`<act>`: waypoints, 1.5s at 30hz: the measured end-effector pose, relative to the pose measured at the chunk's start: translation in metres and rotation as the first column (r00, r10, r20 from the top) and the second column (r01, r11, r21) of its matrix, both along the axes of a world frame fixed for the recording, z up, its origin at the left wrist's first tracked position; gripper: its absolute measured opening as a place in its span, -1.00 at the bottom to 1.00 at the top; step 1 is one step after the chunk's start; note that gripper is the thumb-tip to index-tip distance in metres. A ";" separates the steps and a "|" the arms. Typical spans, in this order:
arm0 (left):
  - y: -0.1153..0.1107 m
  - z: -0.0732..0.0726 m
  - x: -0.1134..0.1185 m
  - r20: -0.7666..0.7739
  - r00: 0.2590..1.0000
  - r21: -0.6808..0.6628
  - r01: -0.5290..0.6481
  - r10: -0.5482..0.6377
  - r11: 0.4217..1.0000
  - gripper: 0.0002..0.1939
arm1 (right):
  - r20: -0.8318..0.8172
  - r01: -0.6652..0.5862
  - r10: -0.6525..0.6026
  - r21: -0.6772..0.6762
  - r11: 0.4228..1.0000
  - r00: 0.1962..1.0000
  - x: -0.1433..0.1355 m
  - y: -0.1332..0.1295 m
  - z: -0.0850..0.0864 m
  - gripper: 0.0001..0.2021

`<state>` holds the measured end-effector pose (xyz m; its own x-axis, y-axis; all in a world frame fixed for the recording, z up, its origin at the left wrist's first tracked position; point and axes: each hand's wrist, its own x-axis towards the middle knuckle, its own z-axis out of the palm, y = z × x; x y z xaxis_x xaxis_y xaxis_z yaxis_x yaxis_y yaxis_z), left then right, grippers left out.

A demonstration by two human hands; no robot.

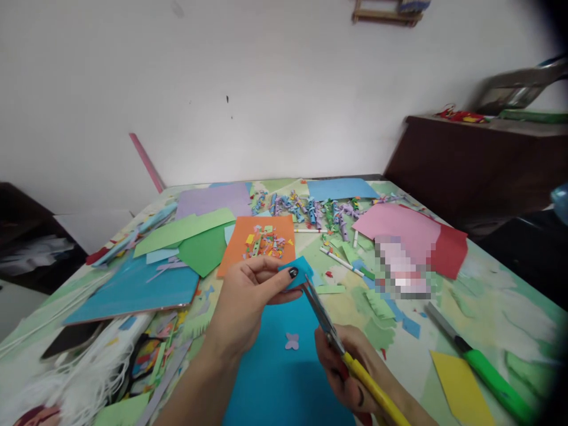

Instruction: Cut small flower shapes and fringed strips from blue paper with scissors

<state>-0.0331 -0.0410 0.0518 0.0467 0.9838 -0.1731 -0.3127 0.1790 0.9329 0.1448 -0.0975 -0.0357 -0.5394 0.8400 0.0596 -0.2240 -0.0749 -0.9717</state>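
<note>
A small piece of blue paper (295,272) is pinched between the thumb and fingers of my left hand (251,296). My right hand (350,361) is wrapped round scissors (326,322) with a yellow handle, and their blade tips touch the right edge of the blue piece. Below both hands lies a large blue sheet (279,378) with a small lilac butterfly-shaped cutout (291,341) on it.
An orange sheet (228,251) holds paper scraps behind my left hand. At the right are a green-handled cutter (497,378), yellow paper (459,384) and pink paper (408,228). White string (75,378) and a phone (73,340) lie at the left.
</note>
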 end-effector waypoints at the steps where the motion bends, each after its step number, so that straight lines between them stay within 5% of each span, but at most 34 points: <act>1: 0.000 -0.001 0.002 0.007 1.000 -0.009 -0.003 0.003 1.000 -0.83 | -0.014 -0.004 0.003 -0.014 1.000 1.000 0.000 0.000 0.001 -0.43; 19: 0.004 -0.008 0.014 0.062 0.995 -0.052 -0.072 0.075 0.996 -0.80 | -0.112 -0.009 -0.001 -0.089 0.996 0.994 -0.001 0.006 -0.013 -0.54; 45: 0.003 -0.013 0.012 0.062 0.995 -0.030 -0.079 0.080 0.996 -0.79 | -0.121 0.025 -0.047 -0.180 0.983 0.992 -0.007 0.004 0.007 -0.56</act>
